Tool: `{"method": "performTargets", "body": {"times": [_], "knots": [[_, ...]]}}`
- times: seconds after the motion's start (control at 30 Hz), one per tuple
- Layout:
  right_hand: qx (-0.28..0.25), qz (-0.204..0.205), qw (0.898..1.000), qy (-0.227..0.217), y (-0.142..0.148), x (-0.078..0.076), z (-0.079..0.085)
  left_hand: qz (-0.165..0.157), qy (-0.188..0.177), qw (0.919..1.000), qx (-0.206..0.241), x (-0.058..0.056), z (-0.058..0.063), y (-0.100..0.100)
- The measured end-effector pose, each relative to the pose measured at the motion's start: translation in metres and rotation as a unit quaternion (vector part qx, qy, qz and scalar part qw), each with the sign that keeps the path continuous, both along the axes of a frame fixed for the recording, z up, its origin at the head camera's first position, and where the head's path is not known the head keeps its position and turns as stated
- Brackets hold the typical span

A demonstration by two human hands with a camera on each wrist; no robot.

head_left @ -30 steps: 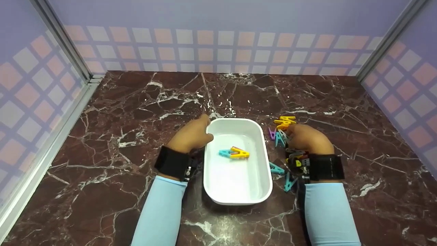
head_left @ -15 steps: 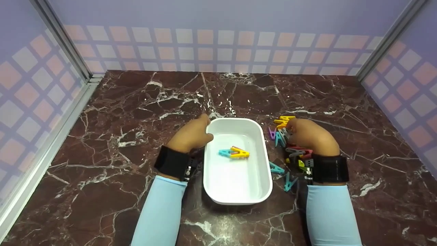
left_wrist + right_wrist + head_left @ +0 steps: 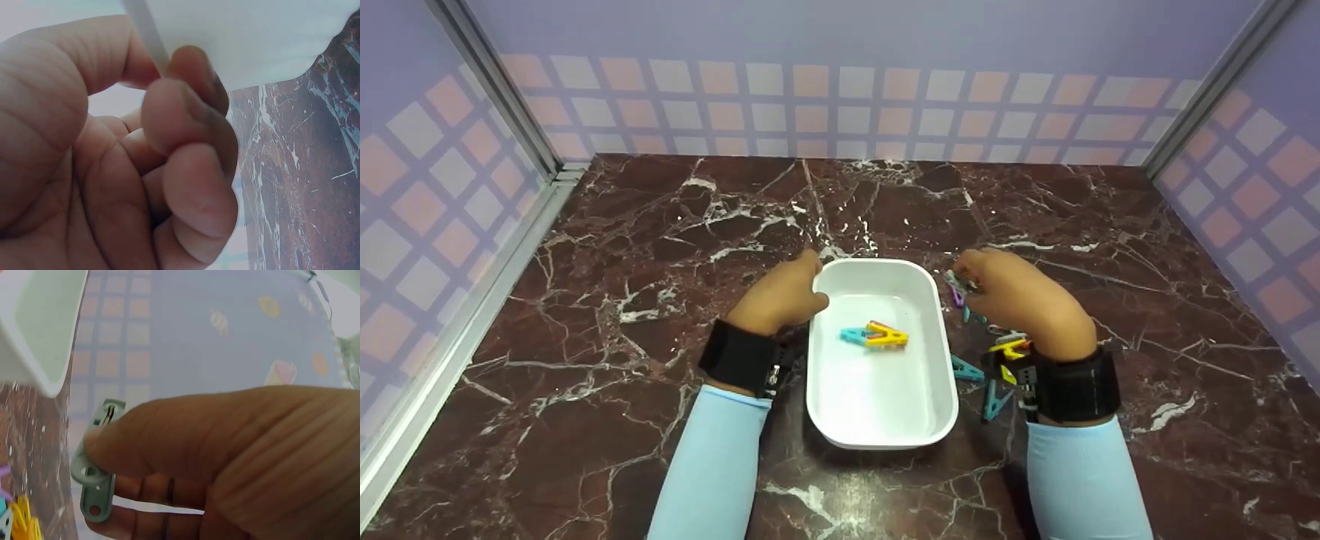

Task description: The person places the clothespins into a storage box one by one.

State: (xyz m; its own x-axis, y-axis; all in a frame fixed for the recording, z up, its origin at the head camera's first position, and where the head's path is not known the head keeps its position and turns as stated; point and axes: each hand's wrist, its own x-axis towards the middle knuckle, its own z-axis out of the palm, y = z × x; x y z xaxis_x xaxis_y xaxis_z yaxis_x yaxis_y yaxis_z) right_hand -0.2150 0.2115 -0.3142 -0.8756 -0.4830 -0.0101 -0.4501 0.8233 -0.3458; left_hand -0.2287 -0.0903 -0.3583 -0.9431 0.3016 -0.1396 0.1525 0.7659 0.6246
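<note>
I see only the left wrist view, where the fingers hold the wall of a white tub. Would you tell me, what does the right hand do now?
Observer: The right wrist view shows the right hand pinching a grey-green clip.
Operator: Thank you. My view does not reach inside the tub. Is there something in it?
Observer: Yes. In the head view, a blue clip and a yellow clip lie inside.
Operator: And outside, are there also clips?
Observer: Yes, several loose clips lie on the table on the person's right side of the tub; some are partly hidden, so I give no count.
</note>
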Motion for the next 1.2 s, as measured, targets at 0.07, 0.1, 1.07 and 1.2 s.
{"method": "performTargets", "body": {"times": [0.07, 0.1, 1.07, 1.2], "knots": [[0.008, 0.005, 1.000, 0.007, -0.007, 0.003, 0.001, 0.000, 0.000, 1.0000, 0.001, 0.000, 0.000, 0.000], [0.010, 0.006, 1.000, 0.008, -0.010, 0.004, 0.001, 0.001, -0.001, 1.0000, 0.001, 0.000, 0.000, 0.000], [0.067, 0.091, 0.993, 0.046, -0.072, 0.013, -0.020, -0.006, 0.001, 1.0000, 0.000, 0.000, 0.001, 0.000], [0.069, 0.091, 0.993, 0.041, -0.074, 0.014, -0.020, -0.004, 0.003, 1.0000, -0.001, 0.000, 0.001, -0.001]]}}
